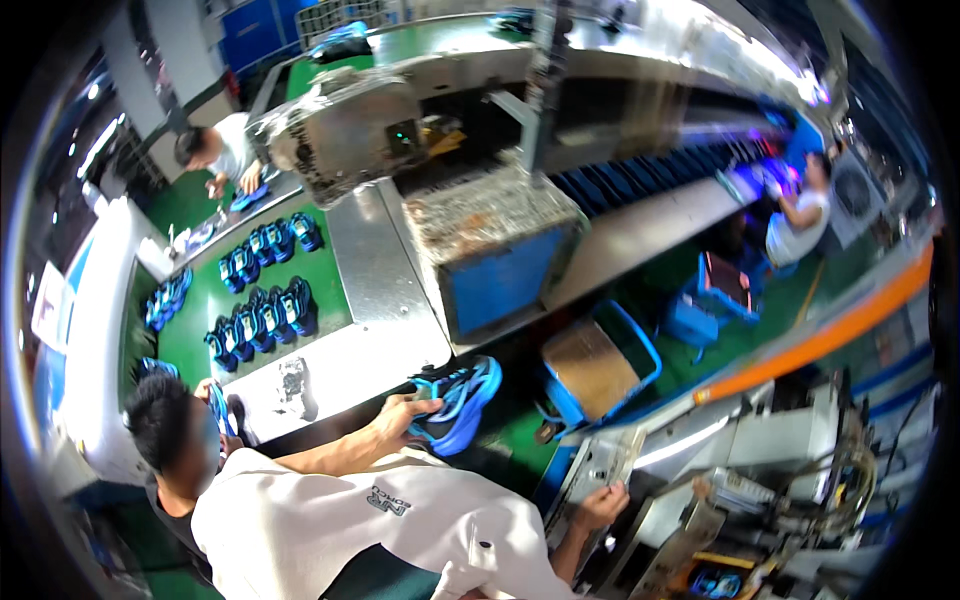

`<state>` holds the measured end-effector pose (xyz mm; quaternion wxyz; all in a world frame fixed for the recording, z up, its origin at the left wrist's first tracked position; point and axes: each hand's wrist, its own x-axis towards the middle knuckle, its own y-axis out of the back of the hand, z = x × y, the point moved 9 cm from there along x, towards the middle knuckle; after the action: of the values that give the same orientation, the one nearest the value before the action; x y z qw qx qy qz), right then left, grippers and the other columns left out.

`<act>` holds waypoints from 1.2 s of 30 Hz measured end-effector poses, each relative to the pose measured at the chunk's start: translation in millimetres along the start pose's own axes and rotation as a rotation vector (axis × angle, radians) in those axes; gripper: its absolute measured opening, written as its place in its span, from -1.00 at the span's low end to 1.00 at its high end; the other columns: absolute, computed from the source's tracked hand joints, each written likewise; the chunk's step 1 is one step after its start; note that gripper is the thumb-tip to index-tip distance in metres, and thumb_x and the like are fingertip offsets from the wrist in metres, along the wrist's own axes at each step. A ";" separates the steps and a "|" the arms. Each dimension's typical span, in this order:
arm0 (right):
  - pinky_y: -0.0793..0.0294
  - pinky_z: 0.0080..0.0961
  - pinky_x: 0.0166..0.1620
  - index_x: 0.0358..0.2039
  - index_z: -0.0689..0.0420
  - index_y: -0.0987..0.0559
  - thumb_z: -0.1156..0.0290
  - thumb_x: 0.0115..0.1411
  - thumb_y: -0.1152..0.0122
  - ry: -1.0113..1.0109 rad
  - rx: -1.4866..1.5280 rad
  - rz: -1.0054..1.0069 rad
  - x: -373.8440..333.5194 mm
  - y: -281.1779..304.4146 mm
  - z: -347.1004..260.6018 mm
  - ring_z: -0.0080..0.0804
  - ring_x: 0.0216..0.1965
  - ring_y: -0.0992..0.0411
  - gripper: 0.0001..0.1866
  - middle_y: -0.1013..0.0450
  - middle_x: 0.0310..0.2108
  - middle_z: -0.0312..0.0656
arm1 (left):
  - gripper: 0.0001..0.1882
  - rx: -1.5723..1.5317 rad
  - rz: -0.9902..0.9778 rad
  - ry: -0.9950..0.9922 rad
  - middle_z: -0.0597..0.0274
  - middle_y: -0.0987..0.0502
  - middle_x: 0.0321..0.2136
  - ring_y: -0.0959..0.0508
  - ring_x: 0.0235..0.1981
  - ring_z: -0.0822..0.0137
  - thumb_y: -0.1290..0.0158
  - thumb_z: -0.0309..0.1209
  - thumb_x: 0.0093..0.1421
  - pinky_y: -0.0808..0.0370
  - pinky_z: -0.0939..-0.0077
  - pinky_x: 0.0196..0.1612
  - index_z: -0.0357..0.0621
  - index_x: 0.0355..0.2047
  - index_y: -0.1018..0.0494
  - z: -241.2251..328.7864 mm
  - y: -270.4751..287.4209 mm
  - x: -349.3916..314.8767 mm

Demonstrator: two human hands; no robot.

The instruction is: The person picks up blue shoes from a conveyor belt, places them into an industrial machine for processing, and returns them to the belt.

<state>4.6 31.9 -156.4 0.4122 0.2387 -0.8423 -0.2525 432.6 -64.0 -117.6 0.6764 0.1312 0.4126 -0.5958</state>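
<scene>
My left hand [403, 415] grips a black and blue sneaker [458, 403] by its side, with the bright blue sole turned toward the lower right. The sneaker is in the air just off the corner of a metal worktable [395, 345]. My right hand [600, 506] is at the lower right with its fingers curled, by the pale metal edge of a machine [610, 455]. What its fingers close on is too small to make out.
Rows of similar sneakers [262, 318] stand on the green tabletop. A co-worker [165, 430] beside me on the left holds a shoe. A blue-framed chair [590, 370] stands ahead. A blue-sided box machine [500, 285] adjoins a long conveyor. Other people sit farther off.
</scene>
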 end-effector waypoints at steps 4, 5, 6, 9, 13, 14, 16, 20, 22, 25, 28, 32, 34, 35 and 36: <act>-0.42 -0.37 -0.25 -0.22 0.30 -0.50 0.58 0.12 -0.05 -0.033 0.090 0.043 105.5 10.6 -81.0 -0.10 -0.36 -0.41 -0.80 -0.41 -0.37 0.01 | -0.76 -0.215 0.123 -0.161 0.13 -0.58 -0.35 -0.61 -0.41 0.22 -0.16 -0.43 0.07 -0.61 0.12 -0.25 -0.24 -0.24 -0.47 39.9 74.0 27.1; -0.43 -0.40 -0.26 -0.22 0.31 -0.49 0.59 0.16 -0.07 0.211 0.161 0.131 136.4 7.4 -120.2 -0.18 -0.36 -0.43 -0.84 -0.44 -0.36 -0.03 | -0.75 -0.218 0.168 -0.184 0.13 -0.58 -0.34 -0.60 -0.39 0.23 -0.16 -0.43 0.07 -0.59 0.17 -0.23 -0.27 -0.24 -0.48 56.8 91.4 38.7; -0.43 -0.47 -0.27 -0.24 0.30 -0.50 0.55 0.22 -0.06 0.179 0.294 0.043 169.7 -5.2 -169.6 -0.30 -0.34 -0.45 -0.87 -0.47 -0.33 -0.06 | -0.75 -0.234 0.228 -0.206 0.13 -0.58 -0.34 -0.59 -0.38 0.23 -0.16 -0.43 0.07 -0.57 0.23 -0.21 -0.29 -0.25 -0.48 72.5 115.8 47.1; -0.42 -0.57 -0.36 -0.30 0.27 -0.53 0.62 0.14 -0.14 0.563 0.373 0.000 244.6 -32.2 -358.7 -0.46 -0.39 -0.42 -0.90 -0.48 -0.36 -0.16 | -0.71 -0.256 0.324 -0.408 0.15 -0.58 -0.37 -0.56 -0.35 0.28 -0.21 -0.42 0.02 -0.48 0.41 -0.17 -0.33 -0.27 -0.49 118.0 208.2 111.9; -0.47 -0.51 -0.22 -0.28 0.28 -0.54 0.71 0.03 -0.15 0.995 0.400 -0.126 286.7 -100.0 -602.6 -0.35 -0.34 -0.48 -0.80 -0.52 -0.30 -0.11 | -0.70 -0.280 0.495 -0.489 0.14 -0.57 -0.42 -0.55 -0.40 0.32 -0.26 -0.42 -0.06 -0.49 0.44 -0.25 -0.35 -0.33 -0.50 195.4 303.4 181.6; -0.47 -0.52 -0.20 -0.25 0.28 -0.55 0.68 0.04 -0.16 0.975 0.471 -0.208 295.6 -126.0 -649.2 -0.38 -0.29 -0.49 -0.78 -0.53 -0.30 -0.15 | -0.70 -0.278 0.555 -0.497 0.13 -0.57 -0.43 -0.55 -0.44 0.32 -0.27 -0.42 -0.07 -0.50 0.44 -0.31 -0.36 -0.35 -0.50 217.3 327.7 200.0; -0.46 -0.54 -0.13 -0.13 0.22 -0.53 0.63 0.08 -0.16 0.908 0.538 -0.442 314.2 -189.0 -728.5 -0.43 -0.17 -0.49 -0.70 -0.53 -0.21 -0.15 | -0.70 -0.316 0.558 -0.432 0.13 -0.56 -0.47 -0.54 -0.52 0.33 -0.29 -0.41 -0.10 -0.51 0.41 -0.42 -0.34 -0.38 -0.51 249.8 361.3 242.8; -0.40 -0.55 -0.02 0.13 0.25 -0.32 0.44 0.11 -0.21 0.946 0.522 -0.717 338.7 -309.9 -856.6 -0.41 -0.08 -0.43 -0.44 -0.44 -0.02 -0.05 | -0.59 -0.149 0.660 -0.387 0.06 -0.58 -0.43 -0.57 -0.49 0.24 -0.32 -0.30 -0.17 -0.52 0.34 -0.39 -0.40 -0.41 -0.51 305.9 450.3 357.9; -0.39 -0.56 -0.02 0.17 0.27 -0.27 0.34 0.08 -0.26 0.902 0.463 -0.821 345.2 -364.2 -906.3 -0.42 -0.09 -0.43 -0.34 -0.42 -0.01 0.02 | -0.47 0.002 0.838 -0.330 -0.07 -0.58 -0.34 -0.58 -0.33 0.07 -0.31 -0.24 -0.16 -0.50 0.23 -0.23 -0.43 -0.29 -0.47 345.0 480.5 389.1; -0.36 -0.53 0.01 0.15 0.26 -0.32 0.21 0.05 -0.29 0.901 0.248 -0.852 330.7 -404.2 -970.6 -0.39 -0.07 -0.41 -0.31 -0.41 -0.01 -0.02 | -0.38 0.268 1.071 -0.458 -0.21 -0.52 -0.21 -0.51 -0.14 -0.12 -0.15 -0.28 -0.02 -0.42 0.09 -0.08 -0.37 0.01 -0.28 407.8 491.4 381.8; -0.34 -0.49 0.06 0.16 0.24 -0.32 0.20 0.02 -0.32 0.929 0.457 -0.871 329.4 -432.4 -981.2 -0.33 -0.04 -0.41 -0.27 -0.40 -0.02 0.01 | -0.32 0.533 1.150 -0.455 -0.24 -0.34 0.00 -0.45 -0.08 -0.22 -0.02 -0.44 0.03 -0.40 -0.03 -0.06 -0.31 0.17 -0.08 422.3 501.5 397.0; -0.32 -0.43 0.13 0.15 0.25 -0.33 0.24 -0.01 -0.33 0.914 0.441 -0.834 328.7 -425.5 -970.5 -0.28 -0.02 -0.43 -0.28 -0.42 -0.03 0.03 | -0.30 0.693 1.304 -1.082 -0.22 -0.29 0.04 -0.37 0.01 -0.22 -0.04 -0.54 -0.02 -0.37 0.16 0.04 -0.29 0.18 -0.11 394.6 467.3 372.1; -0.40 -0.61 -0.27 0.05 0.20 -0.44 0.21 -0.06 -0.38 1.039 0.366 -0.595 306.5 -413.8 -983.5 -0.52 -0.38 -0.40 -0.35 -0.48 -0.35 -0.23 | -0.39 0.571 1.070 -0.891 -0.20 -0.33 0.01 -0.35 0.02 -0.11 -0.05 -0.54 0.01 -0.31 0.26 0.09 -0.33 0.10 -0.17 361.8 441.1 367.5; -0.27 -0.71 -0.40 0.00 0.16 -0.49 0.19 -0.09 -0.42 0.951 0.455 -0.588 321.1 -422.0 -974.6 -0.61 -0.50 -0.26 -0.38 -0.41 -0.50 -0.34 | -0.48 0.476 1.026 -0.891 -0.16 -0.36 -0.05 -0.37 -0.05 -0.05 -0.05 -0.52 0.03 -0.33 0.29 0.04 -0.33 0.02 -0.21 330.8 425.7 351.9; -0.33 -0.64 -0.28 -0.04 0.22 -0.49 0.28 -0.09 -0.36 0.944 0.518 -0.614 319.4 -411.7 -972.6 -0.52 -0.38 -0.35 -0.43 -0.46 -0.38 -0.25 | -0.57 0.394 0.990 -0.855 -0.12 -0.39 -0.10 -0.40 -0.11 0.02 -0.06 -0.51 0.05 -0.35 0.32 -0.01 -0.34 -0.05 -0.26 295.8 413.3 332.0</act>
<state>702.5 -697.6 288.9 0.5777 0.6483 -0.4957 -0.0141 912.5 -388.1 -299.8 0.9362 0.1782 -0.1156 -0.2798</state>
